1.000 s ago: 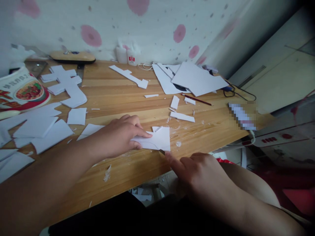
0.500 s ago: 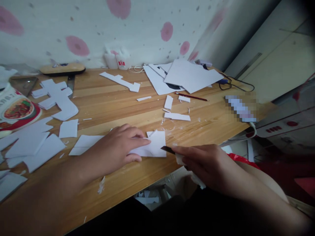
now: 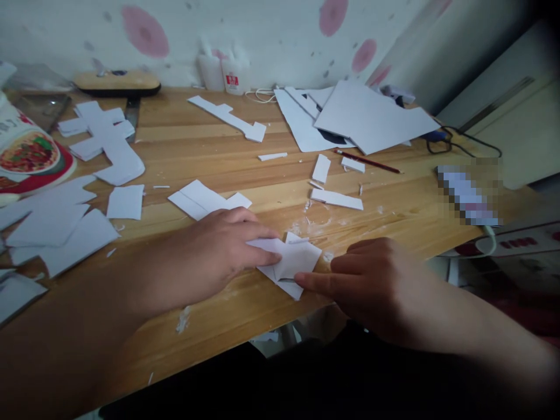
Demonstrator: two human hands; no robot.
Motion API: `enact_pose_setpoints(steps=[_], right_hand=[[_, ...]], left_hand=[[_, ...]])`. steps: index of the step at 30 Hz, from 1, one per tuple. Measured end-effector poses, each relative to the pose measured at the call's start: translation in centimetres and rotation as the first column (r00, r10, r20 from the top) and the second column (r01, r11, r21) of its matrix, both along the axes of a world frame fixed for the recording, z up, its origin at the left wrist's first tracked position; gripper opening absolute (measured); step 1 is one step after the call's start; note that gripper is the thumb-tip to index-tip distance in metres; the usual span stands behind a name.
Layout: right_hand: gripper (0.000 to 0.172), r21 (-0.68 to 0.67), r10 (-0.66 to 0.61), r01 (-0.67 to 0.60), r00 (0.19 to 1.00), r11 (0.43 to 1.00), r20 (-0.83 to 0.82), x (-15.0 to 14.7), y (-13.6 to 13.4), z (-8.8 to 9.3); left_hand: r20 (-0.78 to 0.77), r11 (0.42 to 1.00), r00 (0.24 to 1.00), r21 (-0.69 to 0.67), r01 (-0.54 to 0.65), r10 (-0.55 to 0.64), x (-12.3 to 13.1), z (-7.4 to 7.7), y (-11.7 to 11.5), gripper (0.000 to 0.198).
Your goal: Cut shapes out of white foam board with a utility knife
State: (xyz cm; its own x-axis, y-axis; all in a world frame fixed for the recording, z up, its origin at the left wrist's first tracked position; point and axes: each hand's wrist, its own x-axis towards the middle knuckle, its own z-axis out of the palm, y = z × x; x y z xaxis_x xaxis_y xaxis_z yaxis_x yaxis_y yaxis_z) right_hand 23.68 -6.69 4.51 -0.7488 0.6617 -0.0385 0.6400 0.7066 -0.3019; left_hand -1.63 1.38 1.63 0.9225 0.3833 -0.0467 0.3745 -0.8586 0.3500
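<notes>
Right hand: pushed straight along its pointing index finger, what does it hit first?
The right hand meets the white cut piece at once, probably touching it now; beyond, the left hand.

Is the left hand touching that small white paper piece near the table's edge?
Touching. The head view shows the left hand with its fingers flat on the white paper piece, covering its left part, no gap.

White card piece (image 3: 294, 261) at the near edge of the desk (image 3: 227, 157)

1 small, flat white cut-out with angled corners lies turned diagonally on the wood, 1 corner pointing at the desk's near edge. The left hand (image 3: 214, 256) presses its left end with its fingers, and the right hand (image 3: 371, 280) touches its near corner with a forefinger.
</notes>
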Motion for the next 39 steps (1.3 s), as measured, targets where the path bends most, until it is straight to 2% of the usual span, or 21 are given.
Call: enact_pose_setpoints(steps=[10, 18, 25, 33, 39], right_hand=[[0.04, -0.009, -0.079, 0.079, 0.997, 0.997, 0.008, -0.7, -0.5, -0.5], [0.039, -0.026, -0.092, 0.093, 0.995, 0.995, 0.036, -1.0, -0.8, -0.4], [0.025, 0.033, -0.07, 0.068, 0.994, 0.997, 0.081, -2.1, -1.2, 0.5], [0.022, -0.036, -0.043, 0.054, 0.967, 0.998, 0.252, -3.3, -0.6, 1.7], [0.022, -0.037, -0.043, 0.055, 0.965, 0.998, 0.257, -3.1, -0.8, 1.9]], left_hand=[[0.021, 1.0, 1.0, 0.019, -0.012, 0.012, -0.4, -1.3, 0.5, 0.05], [0.044, 1.0, 0.999, 0.015, -0.023, 0.022, -0.4, -1.3, 0.5, 0.05], [0.04, 0.997, 0.998, -0.054, -0.05, 0.052, -0.2, -1.3, 0.6, 0.049], [0.025, 0.999, 0.999, 0.02, -0.043, 0.042, -0.4, -2.1, 0.5, 0.049], [0.06, 0.999, 0.998, 0.045, -0.017, 0.014, -0.4, -2.1, 0.7, 0.047]])
